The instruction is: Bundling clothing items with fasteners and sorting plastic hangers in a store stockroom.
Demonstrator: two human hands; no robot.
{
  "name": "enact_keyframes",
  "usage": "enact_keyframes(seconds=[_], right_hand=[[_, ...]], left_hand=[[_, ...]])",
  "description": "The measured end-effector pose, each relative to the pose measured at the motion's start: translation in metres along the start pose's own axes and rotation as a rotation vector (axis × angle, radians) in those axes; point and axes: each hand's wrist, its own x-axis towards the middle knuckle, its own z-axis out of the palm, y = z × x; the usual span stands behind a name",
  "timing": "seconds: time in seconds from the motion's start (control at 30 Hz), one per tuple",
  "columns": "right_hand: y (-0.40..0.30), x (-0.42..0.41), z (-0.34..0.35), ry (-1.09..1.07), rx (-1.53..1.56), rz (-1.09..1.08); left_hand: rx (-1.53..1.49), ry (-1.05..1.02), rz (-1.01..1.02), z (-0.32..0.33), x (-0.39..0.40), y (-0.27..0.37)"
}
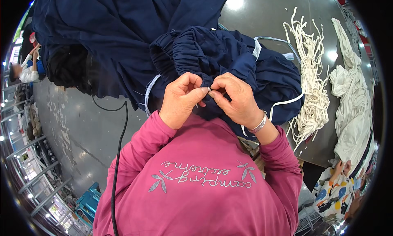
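My left hand (pixel 185 96) pinches the gathered waistband (pixel 192 56) of a navy fabric garment (pixel 267 67) between thumb and fingers. Thumb to thumb with it, my right hand (pixel 235 97) grips the same edge of the band. A small pale tip (pixel 209 89) shows between the fingertips; whether it is a cord end or a metal piece, I cannot tell. A white flat cord (pixel 287 102) lies over the garment, right of my right wrist. Left of my left hand hangs a pale fabric strip (pixel 151 90) with frayed threads.
More navy cloth (pixel 116 24) is heaped at the upper left, beside black fabric (pixel 69 67). A bundle of white cords (pixel 313 91) and whitish garments (pixel 353 113) lie on the dark table (pixel 267 12) at right. A black cable (pixel 121 137) hangs at left. Other people work at both sides.
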Motion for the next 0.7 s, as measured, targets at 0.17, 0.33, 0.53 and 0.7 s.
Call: enact_keyframes(seconds=[0.17, 0.33, 0.53, 0.7], right_hand=[[0.009, -0.003, 0.009, 0.093, -0.055, -0.120], [0.010, -0.002, 0.016, 0.183, -0.094, -0.197], [0.010, -0.005, 0.019, 0.159, -0.033, -0.157], [0.008, -0.005, 0.032, 0.211, -0.048, -0.053]], left_hand=[[0.027, -0.045, 0.030, -0.001, -0.003, 0.001], [0.195, -0.071, 0.187, -0.005, -0.006, -0.012], [0.631, -0.038, 0.496, -0.004, -0.008, -0.011], [0.731, 0.022, 0.570, -0.001, -0.014, -0.018]])
